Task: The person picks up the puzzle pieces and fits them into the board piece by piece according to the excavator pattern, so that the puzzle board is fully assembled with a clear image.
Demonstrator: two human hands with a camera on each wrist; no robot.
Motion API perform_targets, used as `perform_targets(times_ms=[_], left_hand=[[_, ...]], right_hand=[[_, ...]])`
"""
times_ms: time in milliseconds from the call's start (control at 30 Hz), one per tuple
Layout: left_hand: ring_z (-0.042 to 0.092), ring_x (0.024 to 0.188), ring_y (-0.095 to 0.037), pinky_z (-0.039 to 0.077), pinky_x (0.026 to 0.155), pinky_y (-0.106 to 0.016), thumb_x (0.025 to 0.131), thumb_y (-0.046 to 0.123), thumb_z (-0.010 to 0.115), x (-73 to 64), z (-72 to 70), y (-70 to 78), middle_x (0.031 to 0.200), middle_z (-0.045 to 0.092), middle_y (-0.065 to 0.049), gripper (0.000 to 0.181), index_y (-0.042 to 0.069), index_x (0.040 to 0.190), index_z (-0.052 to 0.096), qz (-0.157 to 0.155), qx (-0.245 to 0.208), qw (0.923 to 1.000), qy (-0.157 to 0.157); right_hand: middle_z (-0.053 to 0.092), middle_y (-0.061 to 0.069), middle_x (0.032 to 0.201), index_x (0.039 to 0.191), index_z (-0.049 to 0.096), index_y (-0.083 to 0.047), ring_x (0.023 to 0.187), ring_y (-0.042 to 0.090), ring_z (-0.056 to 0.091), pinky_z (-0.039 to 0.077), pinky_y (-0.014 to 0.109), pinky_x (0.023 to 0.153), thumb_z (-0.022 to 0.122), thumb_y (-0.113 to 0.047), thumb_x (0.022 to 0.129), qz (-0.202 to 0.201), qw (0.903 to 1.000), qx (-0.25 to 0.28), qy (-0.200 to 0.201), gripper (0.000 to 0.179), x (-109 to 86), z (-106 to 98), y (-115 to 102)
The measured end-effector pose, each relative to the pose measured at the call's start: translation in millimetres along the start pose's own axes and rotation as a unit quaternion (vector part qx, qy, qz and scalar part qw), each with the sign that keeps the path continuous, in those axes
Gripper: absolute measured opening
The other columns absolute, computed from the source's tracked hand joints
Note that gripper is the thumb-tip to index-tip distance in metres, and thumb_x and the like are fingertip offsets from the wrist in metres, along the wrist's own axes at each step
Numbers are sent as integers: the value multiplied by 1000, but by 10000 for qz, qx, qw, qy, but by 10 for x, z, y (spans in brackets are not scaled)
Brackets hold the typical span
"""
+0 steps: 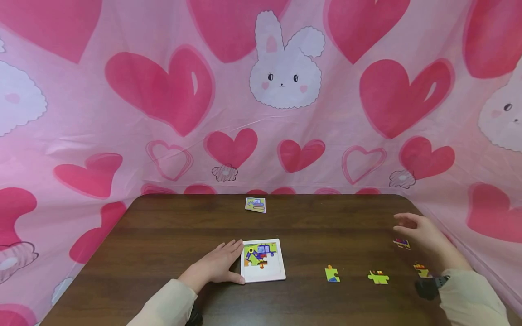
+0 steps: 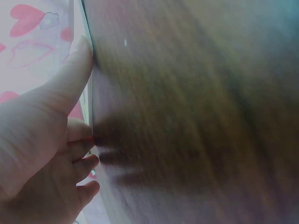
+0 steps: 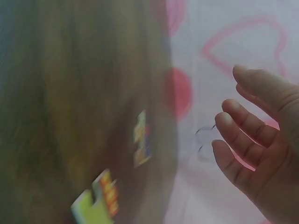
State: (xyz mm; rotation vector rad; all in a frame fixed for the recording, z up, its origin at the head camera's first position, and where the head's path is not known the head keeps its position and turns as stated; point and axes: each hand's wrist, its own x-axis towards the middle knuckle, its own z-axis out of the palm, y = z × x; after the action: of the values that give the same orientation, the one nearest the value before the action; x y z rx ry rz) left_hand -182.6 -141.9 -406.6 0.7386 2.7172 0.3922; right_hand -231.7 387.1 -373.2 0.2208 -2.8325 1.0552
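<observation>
The board [image 1: 274,270] is lying on the surface [image 1: 204,217], near the middle of its near half. Joined pieces [image 1: 261,253] are covering the upper part of the board and forming a picture of a blue and yellow digger; white base is showing below. The left hand [image 1: 216,265] is touching the board's left edge, its fingers extending nearly straight and its thumb standing apart at the near corner. To the right of the board, a green piece [image 1: 332,274], a yellow-green piece [image 1: 379,277] and an orange-topped piece [image 1: 422,270] are lying well apart. A purple piece [image 1: 402,244] is lying farther back. The right hand [image 1: 424,233] is hovering just above and beside it, fingers bending loosely and spreading slightly. A card [image 1: 255,205] is resting near the far edge. A pink cloth [image 1: 269,122] with hearts and rabbits is hanging behind.
</observation>
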Motion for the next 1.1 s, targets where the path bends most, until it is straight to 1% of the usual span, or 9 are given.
perform_targets(times_ms=[100,200,267,333,433,567,700,933,1100], left_hand=[[23,134,-32,18,107,-48,73,54,69,-4,1,-2,146,29,-15,93,-3,139,35,-17,-6,10000,-3],[22,134,-31,18,107,-48,74,55,68,1,4,-1,147,28,-15,93,-2,139,35,-45,2,10000,-29],[22,135,-30,18,107,-47,74,55,67,8,7,-2,147,28,-14,92,-2,140,35,-60,13,10000,-49],[22,135,-30,18,107,-47,74,55,67,14,10,-4,147,28,-14,92,-1,140,35,-67,41,9999,-63],[22,135,-30,18,107,-47,75,56,66,19,12,-10,147,27,-14,92,-1,140,34,-63,95,9999,-64],[22,134,-30,18,107,-47,75,56,66,20,17,-15,147,28,-14,92,-1,140,35,-47,135,9999,-33],[22,134,-30,18,107,-47,74,56,66,24,19,-15,147,28,-14,93,-1,140,34,-50,93,9999,-32],[23,134,-30,18,107,-47,74,56,66,25,22,-14,147,28,-14,93,-1,140,35,-84,129,9999,-34],[23,134,-30,18,107,-47,74,56,66,22,17,-13,147,28,-14,92,0,140,35,-93,145,9998,-52]], right_hand=[[58,18,92,116,50,12,76,18,53,46,21,61,65,-15,87,290,9995,2,-128,43,-31,-8,162],[55,17,91,119,46,14,73,21,53,48,28,60,64,-16,88,630,9967,277,-426,46,-59,-16,320],[55,16,91,118,47,14,74,24,53,48,33,63,64,-17,87,715,9958,100,-572,47,-77,-28,408],[56,14,89,114,50,13,74,25,54,48,37,64,66,-19,85,609,9954,-329,-661,46,-87,-45,476],[59,9,82,104,58,9,73,23,54,46,39,65,71,-23,81,220,9905,-1221,-599,41,-88,-63,543],[58,7,78,99,60,7,69,20,52,44,38,61,72,-22,79,86,9877,-1406,-677,37,-83,-60,587],[55,4,75,95,61,6,66,18,49,42,36,59,72,-20,78,91,9859,-1529,-675,33,-80,-51,613],[49,2,71,89,62,2,63,17,44,37,34,56,71,-13,79,-34,9872,-1482,-588,20,-87,-37,615],[48,1,70,86,60,0,63,16,43,36,33,56,72,-14,78,-75,9873,-1486,-564,19,-86,-31,617]])
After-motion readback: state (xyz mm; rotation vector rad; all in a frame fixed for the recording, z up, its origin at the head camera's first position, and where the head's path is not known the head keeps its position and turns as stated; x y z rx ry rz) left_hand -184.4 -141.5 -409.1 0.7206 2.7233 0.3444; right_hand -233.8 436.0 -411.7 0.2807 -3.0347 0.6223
